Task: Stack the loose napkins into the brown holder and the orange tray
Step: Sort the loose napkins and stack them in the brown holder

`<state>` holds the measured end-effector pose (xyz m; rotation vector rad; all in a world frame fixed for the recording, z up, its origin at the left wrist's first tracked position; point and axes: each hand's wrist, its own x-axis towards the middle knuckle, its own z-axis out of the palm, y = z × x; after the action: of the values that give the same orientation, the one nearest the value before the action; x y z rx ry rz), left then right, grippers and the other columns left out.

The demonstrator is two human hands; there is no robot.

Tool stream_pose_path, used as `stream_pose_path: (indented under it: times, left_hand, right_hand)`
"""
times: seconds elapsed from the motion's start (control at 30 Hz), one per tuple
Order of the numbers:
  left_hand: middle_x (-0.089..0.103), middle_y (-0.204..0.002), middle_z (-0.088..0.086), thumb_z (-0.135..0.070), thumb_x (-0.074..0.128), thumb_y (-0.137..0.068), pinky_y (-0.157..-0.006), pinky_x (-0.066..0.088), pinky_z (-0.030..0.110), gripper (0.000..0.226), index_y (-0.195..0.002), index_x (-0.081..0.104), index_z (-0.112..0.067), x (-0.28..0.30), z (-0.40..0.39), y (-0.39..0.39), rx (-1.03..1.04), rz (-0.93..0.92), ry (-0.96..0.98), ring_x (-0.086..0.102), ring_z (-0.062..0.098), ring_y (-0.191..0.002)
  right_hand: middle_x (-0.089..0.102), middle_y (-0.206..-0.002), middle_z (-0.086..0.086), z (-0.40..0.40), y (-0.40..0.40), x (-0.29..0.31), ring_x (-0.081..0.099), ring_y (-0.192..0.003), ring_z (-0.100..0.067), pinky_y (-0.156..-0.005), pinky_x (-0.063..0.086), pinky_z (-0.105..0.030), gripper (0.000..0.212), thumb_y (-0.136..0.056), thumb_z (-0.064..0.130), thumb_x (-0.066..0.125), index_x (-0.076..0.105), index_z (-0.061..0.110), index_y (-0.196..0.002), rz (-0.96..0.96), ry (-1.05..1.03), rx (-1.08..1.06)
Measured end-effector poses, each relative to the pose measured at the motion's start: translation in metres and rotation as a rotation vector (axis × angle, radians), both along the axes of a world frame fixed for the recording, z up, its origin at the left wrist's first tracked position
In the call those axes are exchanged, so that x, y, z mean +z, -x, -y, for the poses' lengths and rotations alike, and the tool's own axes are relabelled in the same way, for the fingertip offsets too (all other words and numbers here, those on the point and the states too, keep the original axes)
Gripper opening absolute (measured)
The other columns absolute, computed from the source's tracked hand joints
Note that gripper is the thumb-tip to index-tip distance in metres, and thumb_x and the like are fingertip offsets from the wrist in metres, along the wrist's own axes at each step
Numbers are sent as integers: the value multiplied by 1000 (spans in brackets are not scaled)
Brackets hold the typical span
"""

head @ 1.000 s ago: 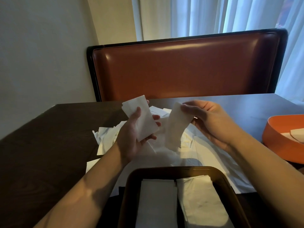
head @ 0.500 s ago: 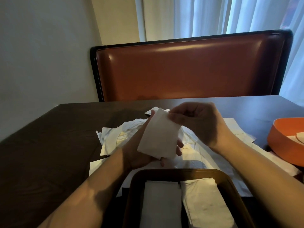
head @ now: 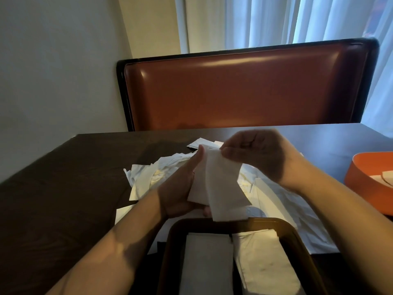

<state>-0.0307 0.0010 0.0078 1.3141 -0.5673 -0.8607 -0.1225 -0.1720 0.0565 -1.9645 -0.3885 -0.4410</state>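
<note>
My left hand (head: pixel 180 194) holds a small stack of folded white napkins (head: pixel 219 188) from beneath, thumb up along the left edge. My right hand (head: pixel 255 156) pinches the stack's top right corner. The stack hangs just above the far rim of the brown holder (head: pixel 170 241), which stands at the near edge and contains two rows of napkins (head: pixel 261 262). Loose napkins (head: pixel 148 177) lie scattered on the table behind my hands. The orange tray (head: pixel 361 182) sits at the right edge with a napkin or two inside.
The dark wooden table (head: pixel 63 188) runs to a wall on the left. A brown leather chair back (head: pixel 244 88) stands behind the far edge, with pale curtains behind it.
Earlier each hand held its own napkin apart. My right hand brought its napkin onto the one in my left, and both now hold a single stack, lowered toward the holder.
</note>
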Motion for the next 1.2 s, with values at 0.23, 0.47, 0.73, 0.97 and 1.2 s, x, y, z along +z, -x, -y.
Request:
stream_pose_path:
  times: [0.23, 0.47, 0.73, 0.97, 1.2]
  left_hand:
    - [66, -113, 22, -82, 24, -78, -62, 51, 34, 89, -118, 70, -18, 1, -5, -2, -210, -106, 29, 67, 33, -98]
    - [67, -101, 15, -37, 66, -80, -47, 49, 28, 52, -126, 56, -13, 7, -7, 4, -64, -152, 143, 66, 27, -88]
    - [75, -97, 5, -27, 68, -76, -63, 59, 32, 37, -111, 57, -21, 14, -5, -5, 513, -196, 340, 71, 21, -93]
    - [74, -93, 4, -28, 63, -90, -60, 57, 30, 32, -119, 54, -21, 13, -8, -12, 615, -213, 392, 70, 21, -92]
    - [74, -91, 4, -30, 62, -91, -59, 55, 28, 23, -110, 59, -18, 11, -9, -14, 559, -215, 367, 69, 21, -91]
  right_hand:
    - [67, -85, 23, -2, -15, -16, 66, -81, 1, -68, 48, -6, 12, -89, 15, 69, 72, 25, -93, 229, 156, -290]
    - [60, -85, 4, 0, -18, -17, 61, -78, 7, -70, 46, -4, 44, -86, 16, 71, 47, 20, -124, 261, -122, -392]
    - [65, -85, -1, 14, -36, -53, 63, -81, -11, -72, 49, -14, 36, -94, 34, 63, 52, 18, -124, 49, -54, -521]
    - [54, -131, -1, 19, -62, -61, 50, -118, -16, -101, 47, -35, 64, -80, 16, 80, 49, 21, -136, -88, 353, -375]
    - [68, -92, 2, 12, -70, -60, 63, -84, -17, -70, 48, -27, 8, -92, 18, 69, 71, 13, -98, 19, 439, -428]
